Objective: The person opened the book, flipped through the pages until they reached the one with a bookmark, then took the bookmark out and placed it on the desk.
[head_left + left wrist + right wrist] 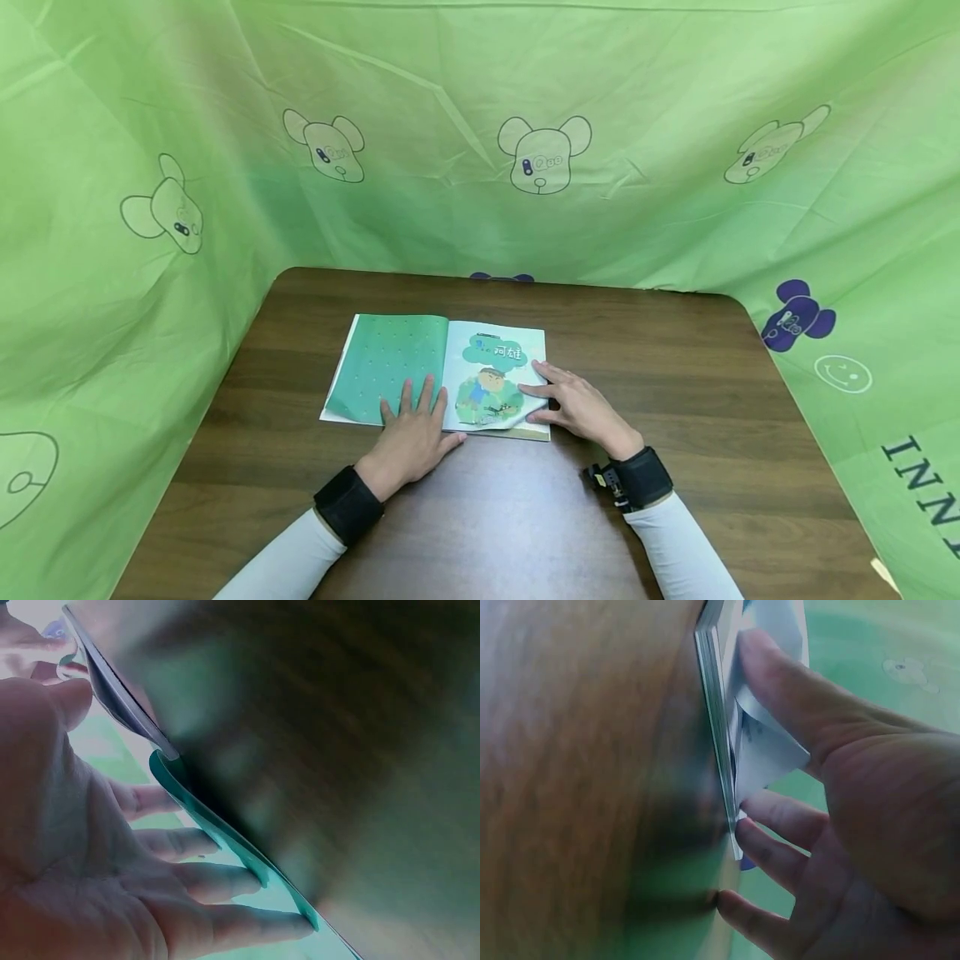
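A picture book point(491, 329) lies open on the wooden table, a green dotted page on its left and a white page point(456, 358) with a cartoon child on its right. My left hand point(412, 437) rests with spread, straight fingers on the lower part of the green page point(397, 350), thumb near the spine. At the right edge, my right hand point(581, 407) holds the white page's lower corner between thumb and fingers. That corner point(772, 750) bends up off the pages beneath in the right wrist view. Fingertips point(300, 924) of the left hand press the green page in its wrist view.
The brown table point(675, 358) extends around the book on all sides. A green cloth point(427, 208) with bear-head prints hangs behind and at both sides of it. A small pale object point(885, 575) shows at the table's right front edge.
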Motion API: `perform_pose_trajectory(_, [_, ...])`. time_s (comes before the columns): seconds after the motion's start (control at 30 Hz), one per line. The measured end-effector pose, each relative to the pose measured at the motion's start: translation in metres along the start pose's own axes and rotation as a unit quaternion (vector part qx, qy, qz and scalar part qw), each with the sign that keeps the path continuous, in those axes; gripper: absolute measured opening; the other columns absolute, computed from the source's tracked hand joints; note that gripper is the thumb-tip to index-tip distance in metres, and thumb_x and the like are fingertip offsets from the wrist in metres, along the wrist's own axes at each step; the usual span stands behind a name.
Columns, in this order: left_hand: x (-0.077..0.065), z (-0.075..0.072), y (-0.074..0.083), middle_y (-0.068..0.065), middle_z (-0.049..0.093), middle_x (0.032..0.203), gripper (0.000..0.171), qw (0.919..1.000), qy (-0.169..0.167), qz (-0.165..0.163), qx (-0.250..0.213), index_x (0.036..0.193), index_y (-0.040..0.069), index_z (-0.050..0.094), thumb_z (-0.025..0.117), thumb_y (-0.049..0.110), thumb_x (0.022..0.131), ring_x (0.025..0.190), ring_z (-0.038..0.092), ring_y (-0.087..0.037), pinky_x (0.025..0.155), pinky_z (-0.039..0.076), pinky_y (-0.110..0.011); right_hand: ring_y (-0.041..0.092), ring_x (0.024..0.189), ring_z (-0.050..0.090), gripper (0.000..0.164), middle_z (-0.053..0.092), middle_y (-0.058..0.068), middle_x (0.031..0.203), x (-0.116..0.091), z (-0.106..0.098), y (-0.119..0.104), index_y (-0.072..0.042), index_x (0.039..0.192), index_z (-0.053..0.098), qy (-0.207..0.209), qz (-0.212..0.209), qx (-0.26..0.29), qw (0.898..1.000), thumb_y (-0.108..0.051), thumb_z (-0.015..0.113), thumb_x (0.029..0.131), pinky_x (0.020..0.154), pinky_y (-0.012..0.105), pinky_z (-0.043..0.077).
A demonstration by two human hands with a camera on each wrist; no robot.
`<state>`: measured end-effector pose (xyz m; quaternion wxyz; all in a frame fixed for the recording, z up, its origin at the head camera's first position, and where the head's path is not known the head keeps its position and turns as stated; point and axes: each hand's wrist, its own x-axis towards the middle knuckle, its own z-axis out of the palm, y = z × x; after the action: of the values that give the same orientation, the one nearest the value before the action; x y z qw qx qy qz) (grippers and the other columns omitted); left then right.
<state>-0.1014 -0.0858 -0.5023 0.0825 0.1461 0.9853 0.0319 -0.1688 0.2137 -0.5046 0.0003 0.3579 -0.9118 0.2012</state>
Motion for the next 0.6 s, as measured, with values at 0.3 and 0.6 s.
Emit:
perform_pose_trajectory(0.3, [0.003, -0.001, 0.006, -0.022, 0.023, 0.161, 0.089, 0.9998, 0.004, -0.01, 0.016, 0.153, 0.008, 0.036, 0.029, 0.072, 0.092, 0.141, 0.022, -0.052, 0.094, 0.032, -0.076, 0.036, 0.132, 0.048, 0.059, 0.049, 0.022, 0.146, 0.001, 0.001, -0.005, -0.01, 0.13, 0.067, 0.016, 0.029, -0.008, 0.999, -0.047, 0.068, 0.084, 0.1, 0.051, 0.045])
perform_pose_trajectory(0.6, [0.009, 0.0, 0.012, -0.026, 0.029, 0.156, 0.087, 0.9994, 0.015, -0.025, 0.021, 0.144, 0.006, 0.044, 0.033, 0.073, 0.09, 0.137, 0.028, -0.056, 0.094, 0.037, -0.073, 0.036, 0.124, 0.055, 0.06, 0.053, 0.019, 0.143, 0.004, 0.004, -0.006, -0.013, 0.136, 0.062, 0.037, 0.049, -0.007, 0.998, -0.049, 0.063, 0.088, 0.094, 0.05, 0.05])
